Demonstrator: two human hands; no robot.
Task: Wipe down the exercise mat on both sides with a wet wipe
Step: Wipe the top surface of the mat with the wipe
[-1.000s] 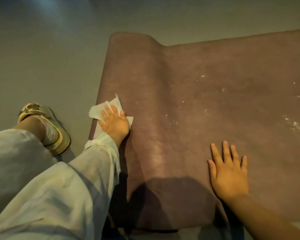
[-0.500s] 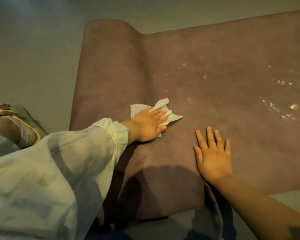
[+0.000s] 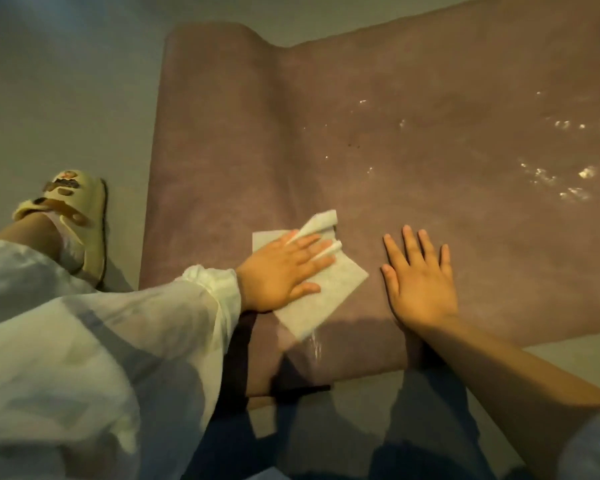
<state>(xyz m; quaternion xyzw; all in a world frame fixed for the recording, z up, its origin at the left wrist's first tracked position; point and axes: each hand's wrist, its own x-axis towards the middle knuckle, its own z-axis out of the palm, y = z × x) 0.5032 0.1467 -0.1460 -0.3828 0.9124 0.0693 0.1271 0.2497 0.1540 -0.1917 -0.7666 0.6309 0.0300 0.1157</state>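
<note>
A mauve exercise mat (image 3: pixel 413 109) lies spread on the floor, its left end still curled up in a hump. Wet streaks glisten on its right part. A white wet wipe (image 3: pixel 329 289) lies on the mat near the front edge, partly crumpled between fingers. My left hand (image 3: pixel 284 271) presses flat on the wipe with straight fingers. My right hand (image 3: pixel 420 275) rests flat on the bare mat just to the right of the wipe, fingers spread.
The grey floor (image 3: pixel 66 81) surrounds the mat. My foot in a beige sandal (image 3: pixel 73 209) stands on the floor left of the mat. A white sleeve and dark trousers fill the lower left and bottom.
My left hand has slid the wipe from the mat's left edge rightward and toward me, stopping close to my right hand. The right hand has stayed flat on the mat.
</note>
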